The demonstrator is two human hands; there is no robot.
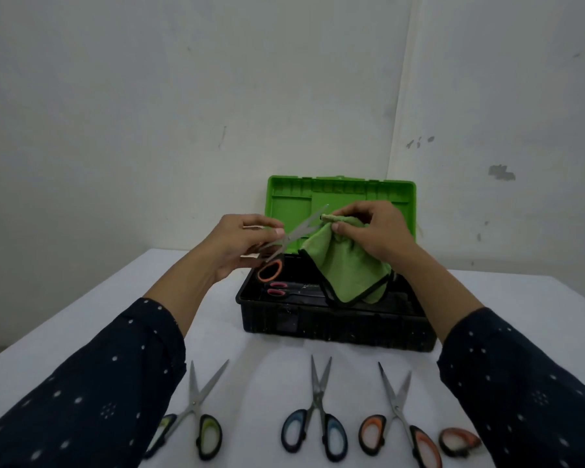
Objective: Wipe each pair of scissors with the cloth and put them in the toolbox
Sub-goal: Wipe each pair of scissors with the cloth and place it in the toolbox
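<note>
In front of the toolbox [335, 327], nearest to you, three pairs lie on the white table [267, 352] with blades parted and pointing toward the box. The yellow-handled scissors [196, 417] are in front and to its left. The blue-handled scissors [315, 423] are directly in front. The orange-handled scissors [399, 420] are in front of its right end. Just right of these lies a further orange handle loop [460, 442]; you cannot tell whether it belongs to a whole pair.

The toolbox stands open. Red-handled scissors [277, 289] lie at the left end of its black base.

Your left hand [240, 244] is above the toolbox's left end. Its fingers are curled round the held scissors [299, 231], with the thumb lying on the blades close to the pivot. One orange handle loop hangs clear beneath the hand, over the base; the other handle is hidden in the grip. The blades are parted and slant up to the right, in front of the lid.

Your right hand [375, 234] is above the middle of the toolbox. Thumb and fingers pinch a gathered part of the green cloth [345, 268]. The rest of the cloth hangs down, its black-edged corners reaching the open base. The pinched part sits against the lower blade or just beside it; contact cannot be confirmed.

Behind both hands, the green lid [287, 204] stands upright at the toolbox's rear.
</note>
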